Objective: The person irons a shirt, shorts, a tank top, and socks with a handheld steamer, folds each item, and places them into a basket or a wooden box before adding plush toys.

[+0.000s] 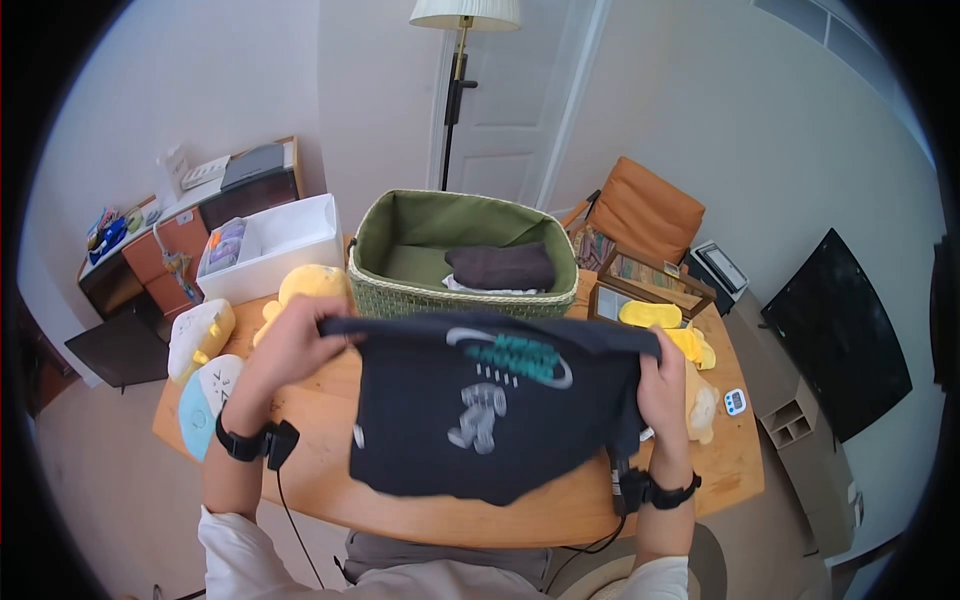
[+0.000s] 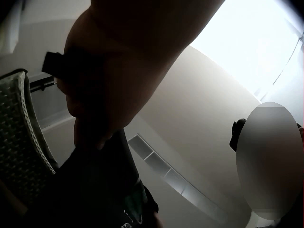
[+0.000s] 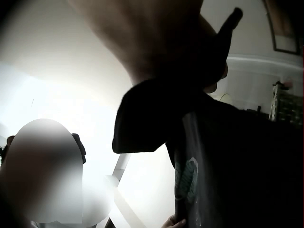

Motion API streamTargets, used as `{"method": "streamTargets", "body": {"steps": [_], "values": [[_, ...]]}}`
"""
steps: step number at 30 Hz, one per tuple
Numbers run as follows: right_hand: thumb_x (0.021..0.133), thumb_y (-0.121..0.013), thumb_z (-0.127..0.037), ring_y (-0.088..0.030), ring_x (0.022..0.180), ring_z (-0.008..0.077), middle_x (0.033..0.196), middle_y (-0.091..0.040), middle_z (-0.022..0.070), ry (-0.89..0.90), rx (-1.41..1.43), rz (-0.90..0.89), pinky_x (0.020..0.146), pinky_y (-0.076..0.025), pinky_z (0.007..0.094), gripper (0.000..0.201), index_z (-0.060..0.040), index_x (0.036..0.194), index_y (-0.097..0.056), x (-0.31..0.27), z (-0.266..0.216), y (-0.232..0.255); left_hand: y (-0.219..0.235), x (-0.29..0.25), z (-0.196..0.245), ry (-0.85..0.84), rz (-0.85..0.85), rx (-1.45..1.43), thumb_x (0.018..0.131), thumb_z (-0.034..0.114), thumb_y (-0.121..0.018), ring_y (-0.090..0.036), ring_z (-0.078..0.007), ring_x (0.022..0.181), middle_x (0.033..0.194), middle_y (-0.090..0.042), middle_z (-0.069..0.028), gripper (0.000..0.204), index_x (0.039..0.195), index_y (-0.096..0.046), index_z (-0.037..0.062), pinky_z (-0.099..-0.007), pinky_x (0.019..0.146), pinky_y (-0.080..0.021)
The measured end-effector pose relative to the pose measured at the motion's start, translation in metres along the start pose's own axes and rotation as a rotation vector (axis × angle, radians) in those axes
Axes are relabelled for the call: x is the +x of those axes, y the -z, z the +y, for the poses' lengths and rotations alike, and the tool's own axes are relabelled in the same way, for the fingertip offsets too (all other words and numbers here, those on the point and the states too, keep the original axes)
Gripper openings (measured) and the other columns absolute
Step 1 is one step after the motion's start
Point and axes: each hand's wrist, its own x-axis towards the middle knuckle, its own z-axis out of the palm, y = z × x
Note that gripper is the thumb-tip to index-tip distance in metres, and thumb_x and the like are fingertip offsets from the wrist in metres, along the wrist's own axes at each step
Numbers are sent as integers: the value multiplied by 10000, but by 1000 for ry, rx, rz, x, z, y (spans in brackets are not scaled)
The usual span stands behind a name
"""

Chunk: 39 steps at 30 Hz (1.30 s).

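A dark navy T-shirt [image 1: 420,410] with a teal and grey print hangs spread between both hands above the table. At its upper left corner, my left hand [image 1: 300,340] grips the cloth. My right hand [image 1: 662,395] holds the opposite upper corner, where some fabric drapes down beside the wrist. Both wrist views are dark, with the shirt [image 2: 85,190] falling below the left hand [image 2: 107,85]. Behind the shirt stands a green woven basket [image 1: 400,292] with a green lining. Folded dark clothing [image 1: 500,266] lies inside it, with something white beneath.
On the wooden table [image 1: 725,480], a yellow plush [image 1: 312,282], a white-and-yellow plush [image 1: 190,340] and a round blue-and-white item [image 1: 200,410] sit left. A white box [image 1: 290,265] stands behind them. Yellow items [image 1: 690,345] and a small timer [image 1: 735,402] lie right.
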Motion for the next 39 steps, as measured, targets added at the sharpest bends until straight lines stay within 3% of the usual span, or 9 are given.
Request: {"method": "streamTargets", "body": {"steps": [2, 5, 8, 13, 18, 26, 33, 37, 39], "values": [[954, -526, -8, -566, 813, 286, 900, -573, 137, 173, -97, 75, 767, -458, 316, 72, 49, 984, -558, 19, -11, -3, 12, 13, 1, -144, 251, 79, 748, -80, -666, -531, -298, 708, 814, -681, -117, 255, 730, -424, 0, -347, 662, -460], [891, -536, 43, -549, 753, 336, 822, -524, 147, 424, -181, 207, 712, -461, 332, 37, 38, 919, -560, 17, -26, -7, 21, 2, 12, -380, 462, 159, 706, -108, -666, -583, -272, 780, 929, -715, -125, 307, 702, -380, 4, -336, 660, -443], [748, -553, 113, -587, 764, 328, 823, -550, 155, 527, -273, 152, 685, -487, 382, 187, -1, 892, -587, -22, -24, -6, 13, -33, -10, -340, 318, 270, 599, -128, -660, -588, -295, 861, 999, -710, -108, 331, 686, -375, 16, -359, 732, -464], [643, -607, 89, -627, 805, 289, 872, -586, 101, 237, -337, -396, 713, -513, 392, 274, -22, 886, -670, -104, 24, -16, -40, -107, -62, -88, -99, 383, 606, -13, -759, -588, -275, 968, 1109, -649, -60, 306, 696, -481, 79, -404, 832, -462], [835, -771, -180, -608, 1009, 306, 1138, -582, 89, -205, -298, -798, 860, -492, 388, 315, -102, 1130, -690, -161, 58, -23, -76, -147, -66, 31, -325, 213, 751, 220, -835, -581, -268, 1082, 1146, -639, -49, 269, 858, -617, 105, -398, 925, -440], [814, -773, -218, -573, 1013, 271, 1090, -559, 84, 104, -452, -915, 882, -437, 393, 409, -113, 1188, -644, -169, 60, -80, -133, -112, -64, -181, -452, 263, 816, 285, -780, -570, -249, 1094, 1169, -605, -56, 473, 1226, -616, 114, -384, 955, -428], [889, -717, -185, -594, 966, 246, 977, -607, 48, 32, -397, -836, 865, -434, 366, 204, -84, 1061, -671, -172, 74, -79, -146, -111, -65, -189, -632, 132, 809, 213, -771, -592, -229, 897, 903, -615, -8, 219, 976, -662, 122, -365, 819, -422], [907, -717, -178, -635, 863, 233, 919, -648, 74, -110, 0, -895, 785, -474, 354, 201, -48, 1050, -664, -167, 73, -56, -111, -119, -33, -256, -767, -104, 798, 185, -746, -610, -255, 836, 823, -605, -40, 155, 910, -672, 106, -379, 746, -464], [912, -715, -171, -645, 827, 224, 901, -657, 81, -227, 166, -997, 750, -489, 352, 193, -39, 1043, -662, -164, 69, -45, -101, -129, -32, -27, -1117, -319, 823, 209, -739, -640, -273, 879, 821, -636, -58, 173, 939, -680, 96, -391, 751, -509]]}}
